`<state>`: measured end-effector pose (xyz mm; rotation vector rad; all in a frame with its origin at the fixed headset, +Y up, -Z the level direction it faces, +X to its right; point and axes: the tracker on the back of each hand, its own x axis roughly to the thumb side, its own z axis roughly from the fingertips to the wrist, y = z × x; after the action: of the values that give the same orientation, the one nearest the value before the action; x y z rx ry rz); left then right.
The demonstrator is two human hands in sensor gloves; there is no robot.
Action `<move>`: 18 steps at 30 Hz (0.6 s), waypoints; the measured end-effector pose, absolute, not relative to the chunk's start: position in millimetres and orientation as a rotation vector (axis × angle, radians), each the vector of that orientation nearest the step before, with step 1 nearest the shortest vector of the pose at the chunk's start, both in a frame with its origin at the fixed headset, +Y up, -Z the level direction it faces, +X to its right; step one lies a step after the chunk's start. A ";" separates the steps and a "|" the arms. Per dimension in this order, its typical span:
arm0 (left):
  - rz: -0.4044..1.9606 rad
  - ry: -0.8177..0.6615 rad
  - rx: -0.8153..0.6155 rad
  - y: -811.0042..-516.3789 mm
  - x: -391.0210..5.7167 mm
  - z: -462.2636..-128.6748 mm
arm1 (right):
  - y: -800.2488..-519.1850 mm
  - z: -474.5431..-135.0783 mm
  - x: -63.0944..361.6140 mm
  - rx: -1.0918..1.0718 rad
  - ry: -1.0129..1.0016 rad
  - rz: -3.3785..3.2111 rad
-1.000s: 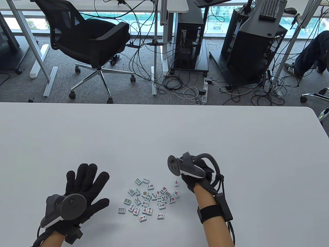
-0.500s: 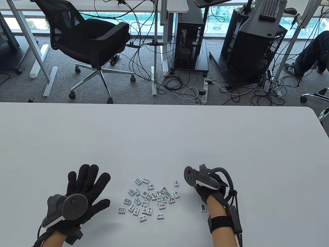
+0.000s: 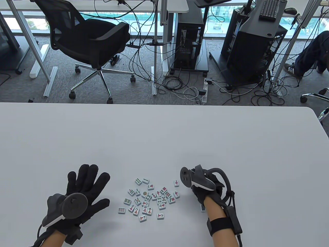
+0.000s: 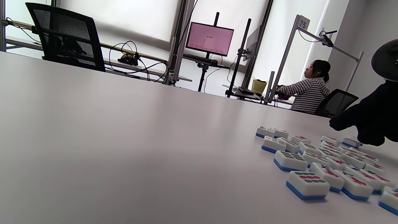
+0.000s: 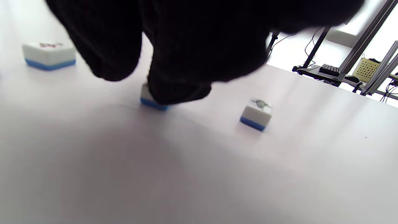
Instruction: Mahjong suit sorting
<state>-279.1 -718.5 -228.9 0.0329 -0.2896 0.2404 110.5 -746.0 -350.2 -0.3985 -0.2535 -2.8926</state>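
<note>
Several white, blue-backed mahjong tiles [image 3: 149, 198] lie face up in a loose pile near the table's front edge, also seen low in the left wrist view [image 4: 311, 158]. My left hand [image 3: 86, 185] lies flat left of the pile with fingers spread, holding nothing. My right hand [image 3: 205, 191] is right of the pile with fingers curled. In the right wrist view its fingertips [image 5: 177, 87] cover a tile [image 5: 149, 102] that sits on the table. One more tile [image 5: 256, 113] stands apart beside it. A dotted tile [image 3: 202, 208] peeks out from under my right wrist.
The white table [image 3: 164, 133] stretches far beyond the pile. Behind its far edge are an office chair [image 3: 87, 38], cables and computer stands on the floor. A person in a striped top [image 4: 311, 93] sits at another desk in the left wrist view.
My right hand left the pile's right edge, swung right and toward me, then edged back left; its wrist now half covers the dotted tile. My left hand has stayed still.
</note>
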 end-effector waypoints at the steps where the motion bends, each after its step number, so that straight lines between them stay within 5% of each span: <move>1: 0.240 -0.290 0.032 -718.5 -278.9 -229.0 | -741.8 -349.2 105.1 -0.414 -0.246 -2.927; 8: 0.241 -0.294 0.020 -719.3 -278.1 -229.3 | -732.8 -339.2 53.2 -0.571 -0.224 -3.005; 18: 0.244 -0.305 0.037 -715.8 -276.6 -227.3 | -754.2 -339.6 5.5 -0.586 -0.227 -2.725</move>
<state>-276.6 -715.8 -227.3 0.0370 -0.3045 0.2441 5.5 -754.2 -339.6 -0.5856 -0.2267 -2.7252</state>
